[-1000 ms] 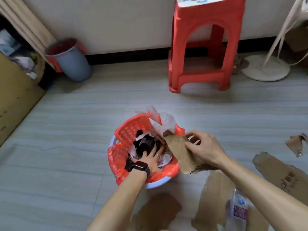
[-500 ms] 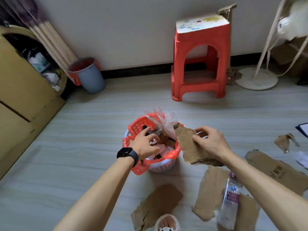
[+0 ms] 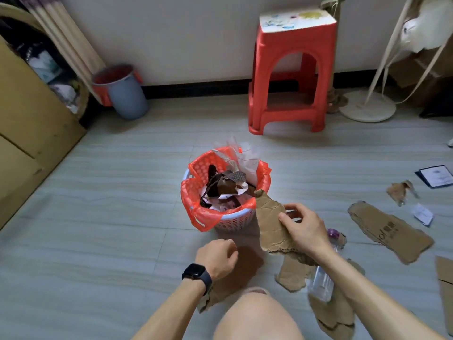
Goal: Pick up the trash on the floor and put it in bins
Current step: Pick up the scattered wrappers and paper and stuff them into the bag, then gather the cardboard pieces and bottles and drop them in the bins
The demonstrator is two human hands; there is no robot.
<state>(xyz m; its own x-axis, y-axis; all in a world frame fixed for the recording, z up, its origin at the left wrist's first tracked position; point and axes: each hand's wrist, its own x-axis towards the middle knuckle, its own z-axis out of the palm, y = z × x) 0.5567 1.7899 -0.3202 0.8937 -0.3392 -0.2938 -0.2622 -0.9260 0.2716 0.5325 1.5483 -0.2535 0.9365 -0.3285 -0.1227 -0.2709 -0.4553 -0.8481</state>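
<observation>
Brown scraps [image 3: 291, 276] of cardboard litter the grey floor [image 3: 98, 241] nearest the person, around a bare knee [image 3: 257, 315] at six o'clock of the view. A clear bottle [image 3: 323, 280] lies among them at five o'clock, partly behind the right forearm. The left hand [image 3: 215, 260], with a black watch [image 3: 196, 276] on its wrist, hangs over the floor with its fingers curled in; nothing shows in it. At three o'clock of it the right hand [image 3: 306, 231] pinches a torn card [image 3: 269, 222] between thumb and fingers, the card's top corner reaching the rim of the bin [image 3: 232, 219].

That white bin has a red liner [image 3: 196, 214]. It stands mid-view, at twelve o'clock of the left hand, heaped with trash [image 3: 225, 190] of paper and dark bits. At three o'clock of the bin, on the floor, lie a long sheet [image 3: 389, 231] of cardboard, a crumpled bit [image 3: 399, 191], a white paper [image 3: 422, 213] and a dark booklet [image 3: 435, 179].

Farther off, by the wall, a red stool [image 3: 291, 77] stands at one o'clock, a grey pail [image 3: 125, 94] at ten, a round fan base [image 3: 367, 107] at two. A wooden cabinet [image 3: 29, 119] fills nine o'clock.
</observation>
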